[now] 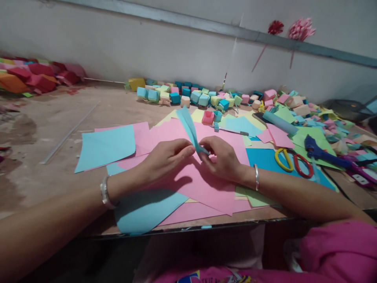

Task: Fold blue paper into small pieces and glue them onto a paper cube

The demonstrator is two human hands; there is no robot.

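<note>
A folded strip of light blue paper (188, 125) stands up between my two hands, over the middle of the table. My left hand (169, 157) pinches its near edge between thumb and fingers. From the other side, my right hand (219, 157) grips the folded lower end, its fingers curled and partly hiding the paper. Beneath both hands lie overlapping pink paper sheets (206, 192). A light blue sheet (147, 210) lies near the front edge, and another blue sheet (107, 145) rests on pink paper to the left.
Scissors (293, 163) with yellow and red handles and a blue glue gun (326, 153) lie at right. Small paper boxes (185, 94) line the wall; red and orange ones (38, 76) are piled far left. A pen (229, 130) and a clear ruler-like strip (70, 131) lie on the table.
</note>
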